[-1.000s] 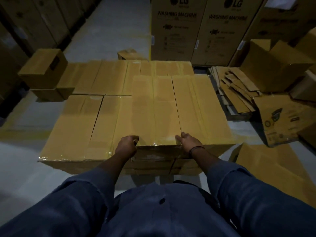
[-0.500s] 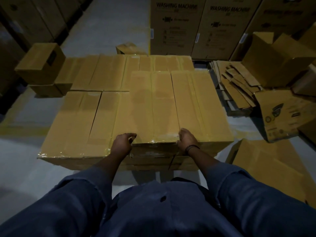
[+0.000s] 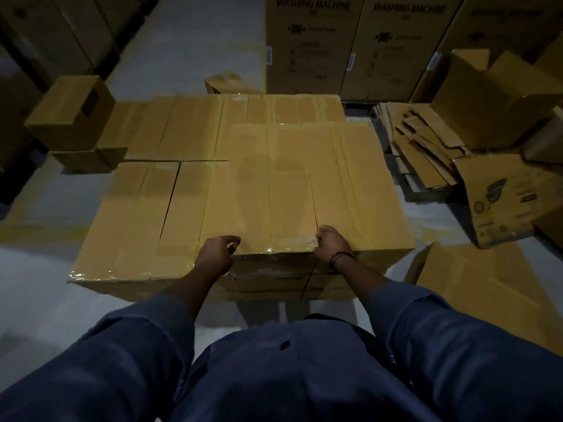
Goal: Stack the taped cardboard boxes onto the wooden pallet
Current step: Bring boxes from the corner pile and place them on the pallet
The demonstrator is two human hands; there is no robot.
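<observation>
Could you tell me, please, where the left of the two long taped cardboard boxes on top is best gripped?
Take the left long taped cardboard box by the two corners of its near short end, from the person's side, where the left hand and right hand curl now. Its right side lies flush against the neighbouring taped box, so that end is freest.

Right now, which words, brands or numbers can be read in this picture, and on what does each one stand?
"WASHING MACHINE": on the left tall carton at the back.
"WASHING MACHINE": on the middle tall carton beside it.
Heading on the right tall carton: too blurred to read.
Small print and side stickers on these cartons: too small.
Logos and text on the printed box, floor right: blurred.
</observation>
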